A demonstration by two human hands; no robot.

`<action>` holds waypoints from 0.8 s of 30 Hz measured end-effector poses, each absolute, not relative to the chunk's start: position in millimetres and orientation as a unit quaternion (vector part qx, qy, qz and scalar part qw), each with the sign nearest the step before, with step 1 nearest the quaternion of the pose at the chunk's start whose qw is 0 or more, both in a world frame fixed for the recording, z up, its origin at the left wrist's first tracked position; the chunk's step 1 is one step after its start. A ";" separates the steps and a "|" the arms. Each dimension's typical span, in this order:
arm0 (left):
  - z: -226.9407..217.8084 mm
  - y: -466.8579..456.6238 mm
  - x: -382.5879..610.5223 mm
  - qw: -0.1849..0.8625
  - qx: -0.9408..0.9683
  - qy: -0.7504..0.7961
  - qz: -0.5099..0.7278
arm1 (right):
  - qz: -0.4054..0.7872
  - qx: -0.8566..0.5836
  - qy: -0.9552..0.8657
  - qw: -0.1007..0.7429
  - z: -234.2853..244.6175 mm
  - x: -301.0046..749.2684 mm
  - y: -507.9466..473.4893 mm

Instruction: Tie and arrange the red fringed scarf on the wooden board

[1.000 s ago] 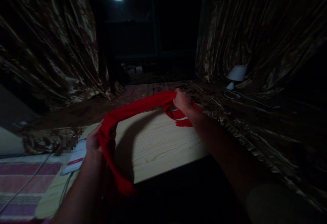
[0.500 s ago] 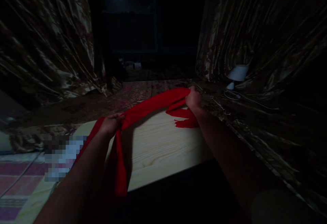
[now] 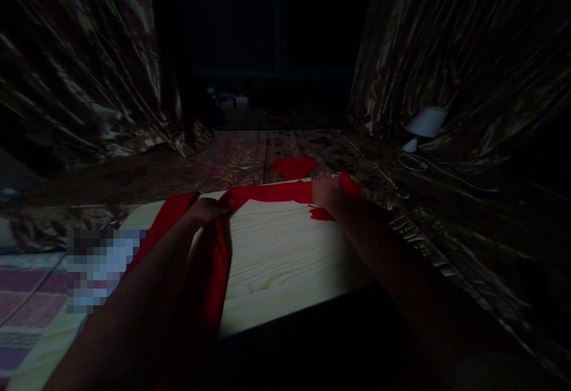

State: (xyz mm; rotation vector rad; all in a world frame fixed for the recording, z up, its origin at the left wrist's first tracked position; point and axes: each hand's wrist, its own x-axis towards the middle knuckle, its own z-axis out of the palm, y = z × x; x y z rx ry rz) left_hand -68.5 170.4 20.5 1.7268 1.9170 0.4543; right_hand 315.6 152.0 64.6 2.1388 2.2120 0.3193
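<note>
Stretching between both hands over the pale wooden board [image 3: 285,260], the long red cloth [image 3: 267,191] hangs low: the left hand [image 3: 207,211] pinches it near the middle, the right hand [image 3: 325,191] closes on its far end. A white lamp [image 3: 426,124] stands well apart at right, beside shiny dark patterned curtains [image 3: 468,52].

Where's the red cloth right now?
Head view, centre: the red cloth spans the far part of the wooden board, gripped between the left hand and the right hand, its left end draping toward the near edge.
</note>
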 end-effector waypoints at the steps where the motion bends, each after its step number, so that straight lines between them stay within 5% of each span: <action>1: 17.7 168.1 -68.6 0.264 0.627 0.711 0.179 | 0.107 0.671 0.734 0.009 63.5 309.1 149.5; 8: -8.0 146.2 -62.2 0.118 0.524 0.771 0.343 | 0.013 0.592 0.806 -0.004 53.4 248.9 141.3; 13: -15.3 138.5 -58.4 0.110 0.501 0.734 0.445 | 0.028 0.603 0.795 -0.064 58.5 243.3 151.7; 19: -6.4 133.8 -50.7 0.122 0.502 0.729 0.449 | -0.047 0.540 0.834 0.106 85.0 256.9 179.1; 24: -11.0 136.8 -53.5 0.128 0.484 0.731 0.464 | -0.119 0.490 0.854 0.128 88.4 268.2 183.2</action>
